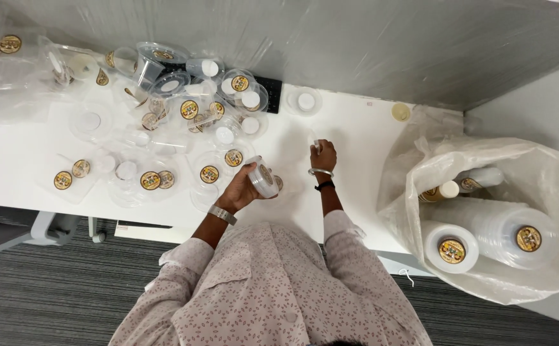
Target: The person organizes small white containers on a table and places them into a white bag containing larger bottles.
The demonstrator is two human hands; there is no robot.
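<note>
Left hand [241,189], near the frame's centre, is gripping a round clear plastic container with a gold sticker [263,177]; right hand [323,155] is pinching something small beside it. Keeping the container steady looks wise.

Clear round plastic container [262,177] with gold label, tilted on its side, above the white table edge

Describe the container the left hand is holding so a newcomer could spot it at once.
Start at the white table, near its front edge ahead of the person. The left hand holds a small clear plastic container tipped on its side. Unlike the containers heaped at the table's back, it is lifted off the surface.
</note>
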